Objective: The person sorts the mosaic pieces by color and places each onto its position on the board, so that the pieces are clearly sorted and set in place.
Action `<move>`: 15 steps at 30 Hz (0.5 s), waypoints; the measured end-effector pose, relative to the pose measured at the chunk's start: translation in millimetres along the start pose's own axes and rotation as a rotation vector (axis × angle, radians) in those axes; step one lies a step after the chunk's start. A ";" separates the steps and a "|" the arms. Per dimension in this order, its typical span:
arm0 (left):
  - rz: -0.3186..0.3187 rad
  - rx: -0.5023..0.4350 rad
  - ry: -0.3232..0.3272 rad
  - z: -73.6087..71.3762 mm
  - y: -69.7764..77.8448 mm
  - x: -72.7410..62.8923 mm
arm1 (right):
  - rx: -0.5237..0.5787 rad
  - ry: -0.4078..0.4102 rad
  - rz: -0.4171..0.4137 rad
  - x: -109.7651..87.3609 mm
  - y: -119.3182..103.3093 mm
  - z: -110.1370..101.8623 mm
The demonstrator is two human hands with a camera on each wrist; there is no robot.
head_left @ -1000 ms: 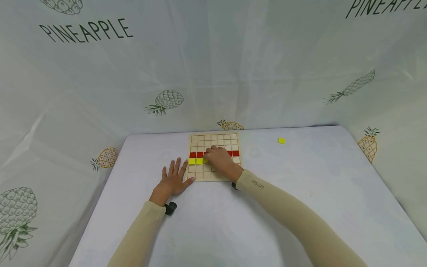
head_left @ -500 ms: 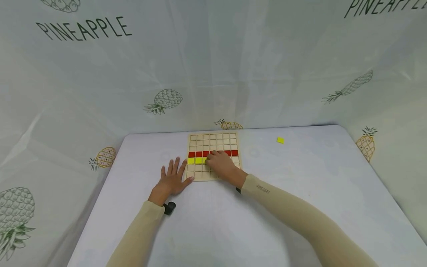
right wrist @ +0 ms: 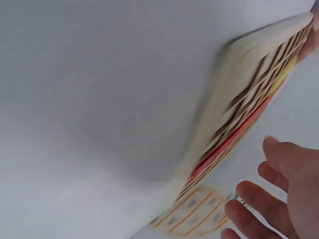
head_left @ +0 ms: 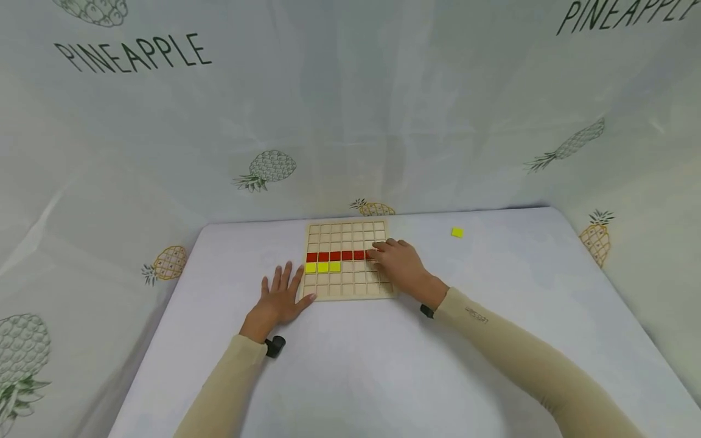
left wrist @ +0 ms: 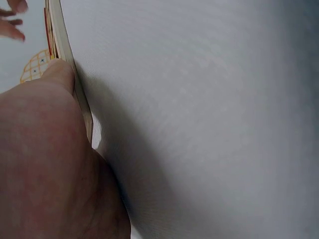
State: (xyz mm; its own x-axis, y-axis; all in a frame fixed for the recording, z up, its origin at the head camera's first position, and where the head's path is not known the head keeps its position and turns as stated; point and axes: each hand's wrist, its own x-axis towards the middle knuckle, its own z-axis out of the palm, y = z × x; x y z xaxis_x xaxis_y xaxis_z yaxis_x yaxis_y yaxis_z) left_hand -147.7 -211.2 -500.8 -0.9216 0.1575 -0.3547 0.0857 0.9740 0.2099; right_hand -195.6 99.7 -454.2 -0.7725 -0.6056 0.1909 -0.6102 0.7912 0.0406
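Observation:
A pale wooden grid board [head_left: 350, 286] lies flat near the table's back edge. Across its middle runs a row of red square tiles [head_left: 335, 256], and 3 yellow tiles [head_left: 323, 267] fill the left cells of the row below. My left hand [head_left: 279, 302] lies flat with fingers spread at the board's left side, the thumb on its lower left corner. Over the board's right part hovers my right hand [head_left: 402, 264], covering the right end of the red row. In the right wrist view the right hand's fingers [right wrist: 249, 209] are loosely bent, with nothing between them.
One loose yellow tile [head_left: 457, 232] lies on the white table [head_left: 350, 377], right of the board near the back. A curtain printed with pineapples [head_left: 328, 109] rises behind the table and at both sides. Black straps with small devices [head_left: 275, 347] sit on the wrists.
The right hand has left the third yellow tile in its cell and moved right across the board, fingers loosening. The left hand stays in place. The head view has shifted slightly.

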 end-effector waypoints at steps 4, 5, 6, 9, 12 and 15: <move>0.005 0.003 -0.002 0.9 -2.0 -2.2 | 0.008 0.025 0.050 -16.7 28.1 0.6; 0.008 0.000 -0.002 0.8 -2.3 -2.4 | 0.007 0.027 0.064 -20.6 35.2 0.7; 0.011 -0.001 -0.003 0.7 -2.4 -2.5 | 0.002 0.029 0.080 -24.1 42.5 1.3; 0.015 0.000 -0.004 0.3 -2.3 -2.2 | -0.007 0.029 0.119 -33.8 63.6 1.9; 0.020 -0.005 0.004 -0.1 -1.9 -1.6 | -0.006 0.027 0.155 -43.0 83.3 2.9; 0.026 -0.011 0.017 -0.5 -1.3 -1.6 | -0.003 0.018 0.185 -51.5 100.5 4.5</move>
State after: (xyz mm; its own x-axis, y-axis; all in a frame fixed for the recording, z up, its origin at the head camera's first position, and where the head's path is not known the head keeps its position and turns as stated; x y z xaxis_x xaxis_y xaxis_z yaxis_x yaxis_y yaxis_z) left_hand -146.5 -212.9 -500.0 -0.9256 0.1796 -0.3333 0.1054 0.9678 0.2288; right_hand -217.9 210.0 -464.4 -0.8683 -0.4479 0.2134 -0.4574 0.8893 0.0056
